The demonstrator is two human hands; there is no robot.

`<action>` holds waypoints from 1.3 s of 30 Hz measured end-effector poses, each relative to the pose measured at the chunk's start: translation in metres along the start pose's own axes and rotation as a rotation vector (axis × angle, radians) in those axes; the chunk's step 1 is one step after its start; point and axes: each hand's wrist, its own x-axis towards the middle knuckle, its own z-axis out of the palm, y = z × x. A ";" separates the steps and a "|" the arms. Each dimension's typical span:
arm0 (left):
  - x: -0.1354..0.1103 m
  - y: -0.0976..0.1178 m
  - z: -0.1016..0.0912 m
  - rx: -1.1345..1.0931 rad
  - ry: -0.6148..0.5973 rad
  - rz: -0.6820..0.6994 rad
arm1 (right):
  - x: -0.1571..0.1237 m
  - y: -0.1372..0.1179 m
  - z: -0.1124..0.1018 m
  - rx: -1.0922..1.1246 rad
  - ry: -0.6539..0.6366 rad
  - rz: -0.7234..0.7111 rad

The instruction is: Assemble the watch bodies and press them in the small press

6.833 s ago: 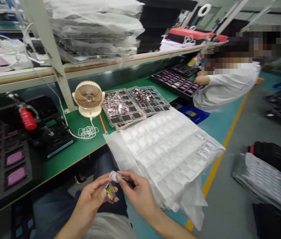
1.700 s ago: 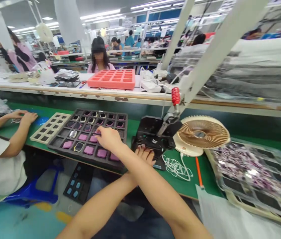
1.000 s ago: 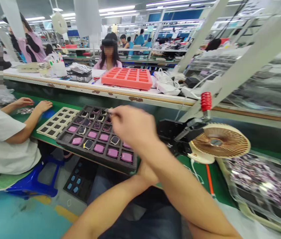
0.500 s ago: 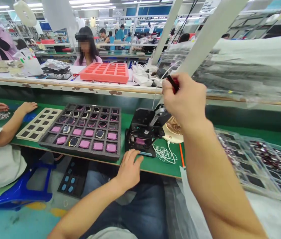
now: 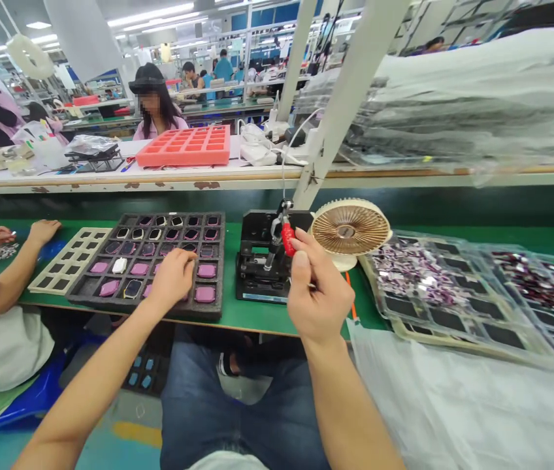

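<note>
My right hand (image 5: 323, 287) is closed around the red handle (image 5: 287, 239) of a lever on a small black press (image 5: 257, 251). That handle now points down toward me, in front of the press. My left hand (image 5: 172, 277) is over the dark grey foam tray (image 5: 147, 301), its fingers bent down above a front compartment. Nothing shows between the fingers, and the hand hides what lies beneath. Around it in the tray are pink watch cases (image 5: 206, 294), dark-faced watches (image 5: 175, 222) and a pale-rimmed watch (image 5: 132, 288).
A round desk fan (image 5: 350, 228) stands right of the press. Beyond it, clear trays (image 5: 453, 316) hold many small shiny parts. A co-worker's hands (image 5: 44, 230) are at the left, beside a cream tray (image 5: 68, 261). A red tray (image 5: 183, 147) sits on the raised shelf.
My right hand has come down and toward me, swinging the lever handle lower. My left hand has moved from the table edge before the press to above the foam tray.
</note>
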 end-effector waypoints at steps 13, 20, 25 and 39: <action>0.088 0.039 0.045 0.208 -0.388 -0.257 | -0.087 0.036 -0.063 0.201 -0.282 0.758; 0.092 0.003 0.012 -0.295 -0.366 -0.381 | -0.104 0.057 -0.080 0.599 -0.097 0.953; 0.052 -0.001 -0.012 -0.779 -0.222 -0.455 | -0.105 0.051 -0.064 0.835 -0.215 1.107; -0.106 0.132 0.014 -1.317 -0.317 -0.673 | -0.114 0.002 -0.049 0.590 -0.342 0.227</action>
